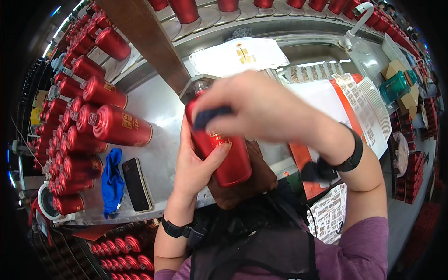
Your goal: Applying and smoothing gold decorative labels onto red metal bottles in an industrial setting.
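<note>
A glossy red bottle with gold markings and a clear stopper leans in front of me, its base over a brown cloth. My left hand is wrapped round its side, thumb across the front. Over the bottle's upper part, my right hand, a little blurred, closes on a dark blue cloth. The cloth lies against the bottle near the gold label, or just above it; I cannot tell which. The right hand and forearm hide part of the bottle's shoulder.
Many red bottles crowd the left side. A blue cloth and a phone lie on the metal table. A brown post rises ahead. Sticker sheets lie right, near a white faucet. Bottles line a conveyor behind.
</note>
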The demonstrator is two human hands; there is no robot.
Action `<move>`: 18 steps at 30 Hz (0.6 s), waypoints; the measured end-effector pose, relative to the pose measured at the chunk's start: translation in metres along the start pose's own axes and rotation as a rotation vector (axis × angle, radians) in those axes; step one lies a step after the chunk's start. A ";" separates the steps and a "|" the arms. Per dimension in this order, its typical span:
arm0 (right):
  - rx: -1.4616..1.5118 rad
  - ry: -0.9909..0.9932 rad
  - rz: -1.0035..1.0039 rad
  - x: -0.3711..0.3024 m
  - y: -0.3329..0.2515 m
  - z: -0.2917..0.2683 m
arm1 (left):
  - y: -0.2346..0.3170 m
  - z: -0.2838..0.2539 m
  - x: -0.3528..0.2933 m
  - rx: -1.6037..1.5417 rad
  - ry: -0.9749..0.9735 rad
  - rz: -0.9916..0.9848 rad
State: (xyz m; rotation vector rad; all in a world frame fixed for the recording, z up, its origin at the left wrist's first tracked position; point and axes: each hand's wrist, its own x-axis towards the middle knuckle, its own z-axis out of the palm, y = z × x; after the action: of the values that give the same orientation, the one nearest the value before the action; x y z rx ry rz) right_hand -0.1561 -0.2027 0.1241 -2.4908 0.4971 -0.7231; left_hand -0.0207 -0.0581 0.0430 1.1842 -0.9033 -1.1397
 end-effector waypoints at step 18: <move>0.371 -0.154 0.082 -0.046 -0.013 0.018 | -0.007 -0.013 -0.053 0.684 -0.106 0.101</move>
State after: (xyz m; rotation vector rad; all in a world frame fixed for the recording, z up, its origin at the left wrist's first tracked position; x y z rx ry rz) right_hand -0.1794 -0.1647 0.1000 -2.1454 0.3682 -0.5315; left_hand -0.0216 -0.0034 0.0359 1.6062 -1.4865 -0.8321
